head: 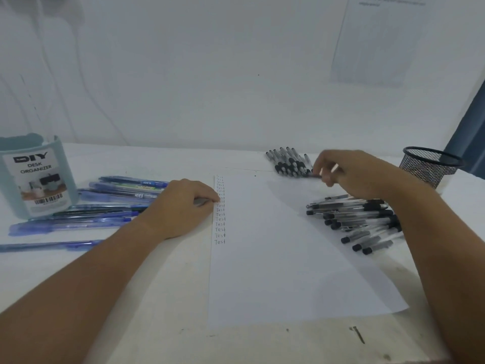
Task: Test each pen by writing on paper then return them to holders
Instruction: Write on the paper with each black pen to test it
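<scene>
White desk (pixel 162 298) against a pale wall carries a paper sheet (pixel 275 258) with a column of "Test" down its left edge. Left hand (pixel 181 206) rests fingers curled on that edge, holding nothing. Right hand (pixel 349 172) pinches a blurred pen (pixel 316 176) beside black pens (pixel 288 162), near the mesh holder (pixel 430 166)
</scene>
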A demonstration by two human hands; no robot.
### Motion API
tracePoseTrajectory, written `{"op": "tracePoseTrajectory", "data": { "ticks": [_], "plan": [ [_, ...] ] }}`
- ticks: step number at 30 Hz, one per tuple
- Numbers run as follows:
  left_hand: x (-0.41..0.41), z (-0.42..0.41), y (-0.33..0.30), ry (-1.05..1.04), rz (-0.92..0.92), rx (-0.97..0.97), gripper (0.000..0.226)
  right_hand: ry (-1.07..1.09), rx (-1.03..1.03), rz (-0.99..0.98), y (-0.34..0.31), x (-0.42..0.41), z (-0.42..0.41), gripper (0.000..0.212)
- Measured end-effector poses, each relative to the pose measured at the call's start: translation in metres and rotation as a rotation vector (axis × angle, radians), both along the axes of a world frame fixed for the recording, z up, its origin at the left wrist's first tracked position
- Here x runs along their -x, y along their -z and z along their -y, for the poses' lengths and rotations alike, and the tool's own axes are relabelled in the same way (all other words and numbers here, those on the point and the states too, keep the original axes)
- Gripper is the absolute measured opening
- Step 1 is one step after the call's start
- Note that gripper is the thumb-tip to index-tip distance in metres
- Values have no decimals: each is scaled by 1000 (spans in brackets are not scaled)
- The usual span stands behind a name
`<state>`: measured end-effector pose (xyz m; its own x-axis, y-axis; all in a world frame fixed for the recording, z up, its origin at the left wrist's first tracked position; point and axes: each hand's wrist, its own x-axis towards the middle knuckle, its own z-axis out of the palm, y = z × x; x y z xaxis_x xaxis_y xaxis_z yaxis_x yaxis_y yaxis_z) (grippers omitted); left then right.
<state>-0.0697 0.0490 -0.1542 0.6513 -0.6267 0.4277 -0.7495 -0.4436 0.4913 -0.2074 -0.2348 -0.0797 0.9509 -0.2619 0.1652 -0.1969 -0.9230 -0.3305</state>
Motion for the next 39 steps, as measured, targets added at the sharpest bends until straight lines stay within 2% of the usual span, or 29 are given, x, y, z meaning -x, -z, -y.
{"op": "tracePoseTrajectory", "data": {
  "ticks": [3, 5, 7, 10, 12, 14, 19, 25, 30, 32, 33, 35, 37, 39],
  "plan": [
    [-1, 0, 0, 4, -6, 0, 21, -53, -37, 370, 1, -10, -13, 25],
    [-1, 0, 0, 5, -6, 1, 21, -86, -135, 496, 5, -16, -26, 26],
    [0, 0, 0, 6, -4, 4, 21, -99, -459, 537, 8, -20, -43, 36],
    [1, 0, -1, 11, 3, 7, 22, -116, -1087, 588, 11, -27, -66, 51],
    [0, 0, 0, 14, 12, 0, 22, -67, -1297, 564, 11, -29, -72, 58],
    [0, 0, 0, 16, 15, -1, 22, -24, -1369, 548, 11, -30, -75, 58],
    [-1, 0, 0, 11, 5, -1, 21, -6, -1410, 522, 12, -29, -77, 48],
    [-3, 1, 1, 9, 7, -11, 21, 49, -1424, 578, 10, -28, -76, 34],
    [-1, 0, 0, 4, 6, -12, 21, -74, -1510, 564, 5, -27, -79, 33],
    [0, 0, -1, 4, 3, -15, 22, -118, -1392, 543, 1, -26, -84, 16],
    [0, 0, -1, 7, -1, -16, 22, -101, -1251, 512, 0, -24, -87, 10],
    [-1, 0, -1, 11, -4, -23, 22, -66, -975, 450, 4, -17, -98, 18],
    [-2, 0, -1, 9, 0, -35, 23, -73, -987, 398, 14, -9, -112, 23],
    [-2, 0, -1, 4, 10, -47, 23, -127, -1148, 335, 26, 1, -127, 19]
  ]
}}
